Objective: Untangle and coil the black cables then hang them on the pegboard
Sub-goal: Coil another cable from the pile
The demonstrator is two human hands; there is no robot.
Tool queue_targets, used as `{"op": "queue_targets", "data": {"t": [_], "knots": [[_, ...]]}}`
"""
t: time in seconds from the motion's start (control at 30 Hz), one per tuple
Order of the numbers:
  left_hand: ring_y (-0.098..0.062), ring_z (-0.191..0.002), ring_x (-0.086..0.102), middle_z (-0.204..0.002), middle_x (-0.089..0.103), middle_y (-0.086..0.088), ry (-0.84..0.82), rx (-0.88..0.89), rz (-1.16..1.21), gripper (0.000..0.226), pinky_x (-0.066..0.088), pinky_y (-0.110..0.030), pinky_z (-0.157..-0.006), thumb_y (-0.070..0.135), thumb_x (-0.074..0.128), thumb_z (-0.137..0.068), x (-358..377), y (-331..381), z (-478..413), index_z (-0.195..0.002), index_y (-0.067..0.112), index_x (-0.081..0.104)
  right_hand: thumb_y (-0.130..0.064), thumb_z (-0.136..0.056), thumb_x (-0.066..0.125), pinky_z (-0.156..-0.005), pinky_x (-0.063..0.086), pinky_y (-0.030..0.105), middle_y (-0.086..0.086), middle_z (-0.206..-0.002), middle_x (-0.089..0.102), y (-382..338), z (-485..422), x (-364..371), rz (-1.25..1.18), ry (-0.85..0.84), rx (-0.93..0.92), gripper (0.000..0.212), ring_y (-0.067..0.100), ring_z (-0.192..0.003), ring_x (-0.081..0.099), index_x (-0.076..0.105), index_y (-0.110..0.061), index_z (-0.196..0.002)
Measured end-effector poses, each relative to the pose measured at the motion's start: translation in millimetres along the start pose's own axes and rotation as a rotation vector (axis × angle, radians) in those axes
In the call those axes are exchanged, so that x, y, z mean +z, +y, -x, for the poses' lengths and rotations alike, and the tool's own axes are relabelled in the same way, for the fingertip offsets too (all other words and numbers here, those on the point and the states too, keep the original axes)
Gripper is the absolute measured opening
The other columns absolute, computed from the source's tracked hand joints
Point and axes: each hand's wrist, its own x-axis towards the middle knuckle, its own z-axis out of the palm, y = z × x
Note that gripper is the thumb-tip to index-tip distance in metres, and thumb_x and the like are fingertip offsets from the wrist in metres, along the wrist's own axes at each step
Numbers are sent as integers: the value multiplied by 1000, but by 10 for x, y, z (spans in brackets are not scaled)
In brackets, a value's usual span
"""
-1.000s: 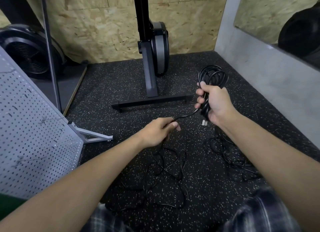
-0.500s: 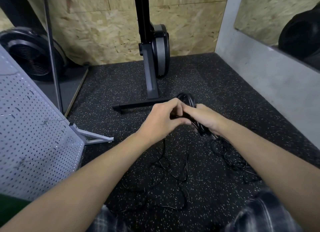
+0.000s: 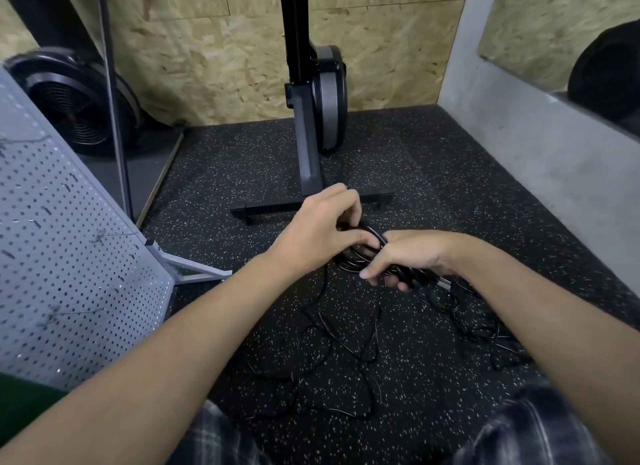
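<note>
Cable coil (image 3: 356, 260) lengthwise left-right, plug (image 3: 445, 284) rightward

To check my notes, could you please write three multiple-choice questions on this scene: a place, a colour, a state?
1. Where is the pegboard? A) right B) left C) overhead
2. What colour is the floor? A) plain grey B) green C) black with light specks
3. How is the coiled cable? A) held in both hands B) hung up C) lying untouched
Answers: 1 B, the perforated panel stands at the left edge; 2 C, specks cover it; 3 A, the left hand and right hand both grip it.
</note>
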Motion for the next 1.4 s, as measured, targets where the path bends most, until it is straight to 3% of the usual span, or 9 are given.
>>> {"op": "queue_targets", "data": {"t": [0.3, 0.47, 0.6, 0.7, 0.8, 0.87, 1.13, 1.3, 1.4], "knots": [[-6, -82, 55, -93, 63, 6, -14, -233, 89, 31, 43, -19, -75, 46, 76, -91, -29, -187, 107, -94, 19, 60, -17, -104, 62, -48, 47, 21, 9, -85, 66, 16, 46, -40, -240, -104, -106, 14, 12, -58, 50, 64, -5, -109], [17, -101, 56, -104, 66, 37, -138, -498, 357, 42, 43, -25, -99, 74, 33, -99, -50, -239, 208, -107, 46, 63, -24, -104, 62, -50, 48, 21, 8, -87, 65, 54, 40, -96, -363, -116, -223, 32, 11, -60, 49, 65, 1, -124], [-13, -99, 72, -110, 72, -12, -55, -609, 518, 36, 55, -30, -90, 40, 35, -113, 46, -374, 256, -115, 14, 61, -24, -98, 63, -51, 47, 21, 6, -88, 64, 94, -2, -143, -562, -75, -304, 51, 11, -61, 47, 58, 6, -138], [-32, -85, 77, -88, 70, -13, -29, -658, 547, 31, 59, -52, -88, 25, 35, -115, 202, -350, 278, -108, 11, 61, -24, -96, 66, -51, 46, 23, 7, -89, 65, 93, -73, -92, -675, 75, -348, 47, 12, -62, 48, 63, 5, -132], [-23, -60, 71, -72, 69, -4, -13, -631, 340, 31, 56, -36, -65, 28, 38, -114, 289, -264, 226, -110, 19, 68, -21, -100, 67, -54, 47, 28, 16, -91, 64, 105, -199, -39, -666, 322, -408, 18, 15, -61, 51, 74, -4, -104], [-14, -54, 60, -66, 65, 4, 36, -587, 171, 31, 45, -30, -58, 29, 44, -113, 313, -221, 195, -110, 18, 73, -26, -98, 70, -60, 48, 35, 19, -89, 61, 126, -248, -32, -558, 446, -404, 21, 18, -63, 54, 77, -10, -87], [-6, -50, 51, -75, 66, 1, 0, -445, 75, 23, 35, -15, -46, 8, 49, -103, 367, 147, 133, -104, 12, 71, -34, -92, 74, -82, 58, 44, -8, -69, 70, 55, -325, 85, -364, 735, -326, 17, 11, -68, 67, 74, -20, -102], [-15, -71, 69, -89, 77, -2, -34, -302, 9, 18, 53, -29, -67, 12, 60, -102, 384, 218, 207, -110, 12, 77, -28, -92, 77, -90, 59, 46, 8, -93, 79, 80, -257, 67, -478, 659, -291, 20, 27, -91, 74, 78, -8, -93], [-12, -89, 73, -103, 80, 2, 34, -291, 42, 18, 55, -27, -84, 20, 69, -100, 418, 255, 228, -114, 16, 80, -18, -93, 76, -71, 56, 36, 7, -86, 75, 57, -220, 75, -591, 620, -304, 11, 22, -83, 70, 76, -9, -87]]}}
